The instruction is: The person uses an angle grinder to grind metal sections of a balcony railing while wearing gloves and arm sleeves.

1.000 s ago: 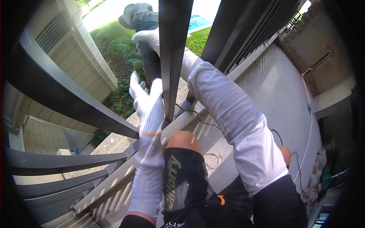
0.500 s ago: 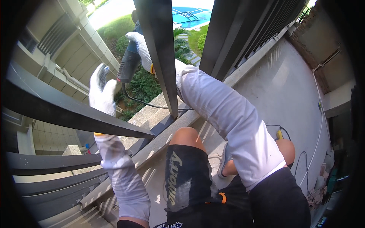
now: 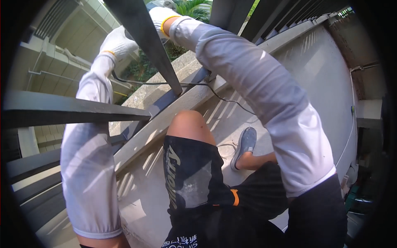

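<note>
My left hand [image 3: 116,43], in a white knit glove, reaches out through the dark metal railing and is closed around the rear of a dark corded power tool [image 3: 130,35]. My right hand [image 3: 162,19], gloved alike with a yellow cuff, comes round the other side of an upright bar [image 3: 151,43]. It grips towards the tool's front, its fingers partly hidden by the bar and the picture's upper edge. That edge and the bar also hide most of the tool. From below my left hand the black cord [image 3: 144,83] runs back between the bars.
The railing's bars stand on a low rail along a stone ledge [image 3: 182,66]. My bent knee [image 3: 192,126] is close to the ledge, and my shoe [image 3: 247,140] rests on the concrete floor [image 3: 306,95]. Outside lie plants [image 3: 194,10] and a tiled building wall [image 3: 53,78].
My left hand, open and apart from the tool before, has moved up and closed on it. Tool and right hand appear higher in view. The view has shifted, showing more cord and my shoe.
</note>
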{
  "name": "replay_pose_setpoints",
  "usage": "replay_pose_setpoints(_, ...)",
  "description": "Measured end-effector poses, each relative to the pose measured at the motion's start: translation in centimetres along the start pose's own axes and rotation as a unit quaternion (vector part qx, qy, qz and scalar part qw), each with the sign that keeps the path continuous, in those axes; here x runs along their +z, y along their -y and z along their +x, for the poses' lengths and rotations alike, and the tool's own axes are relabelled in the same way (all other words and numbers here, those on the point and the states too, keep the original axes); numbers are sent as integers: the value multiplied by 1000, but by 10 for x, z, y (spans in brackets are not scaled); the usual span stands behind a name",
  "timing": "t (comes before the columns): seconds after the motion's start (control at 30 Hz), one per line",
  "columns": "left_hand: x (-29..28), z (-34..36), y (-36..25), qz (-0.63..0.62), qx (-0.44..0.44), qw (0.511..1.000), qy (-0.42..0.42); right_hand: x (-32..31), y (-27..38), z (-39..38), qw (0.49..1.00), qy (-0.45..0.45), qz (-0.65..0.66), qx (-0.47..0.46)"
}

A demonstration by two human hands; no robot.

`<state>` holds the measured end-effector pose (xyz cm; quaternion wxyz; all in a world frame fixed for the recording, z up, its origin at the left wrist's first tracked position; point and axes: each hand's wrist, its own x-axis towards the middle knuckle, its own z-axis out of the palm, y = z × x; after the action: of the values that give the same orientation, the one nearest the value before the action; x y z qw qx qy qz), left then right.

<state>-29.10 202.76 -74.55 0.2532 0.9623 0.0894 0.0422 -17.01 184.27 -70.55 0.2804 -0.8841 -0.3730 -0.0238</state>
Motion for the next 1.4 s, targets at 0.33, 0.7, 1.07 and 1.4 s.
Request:
replay_pose_setpoints(0.33, 61, -56, 6, -84, -40, 984, 153, 26, -40, -83, 952, 214, -114, -188)
replay_pose_setpoints(0.7, 96, -23, -4, -42, -6, 971, 236, 105, -60, -123, 992, 17, -102, -68)
replay_pose_setpoints(1.07, 81, -26, 10, 39, -32, 968, 247, 149, -42, -107, 995, -4, -101, -28)
replay_pose_setpoints(1.4, 92, -30, 2, -34, -34, 964, 262, 147, -45, -103, 997, 61, 7, 50)
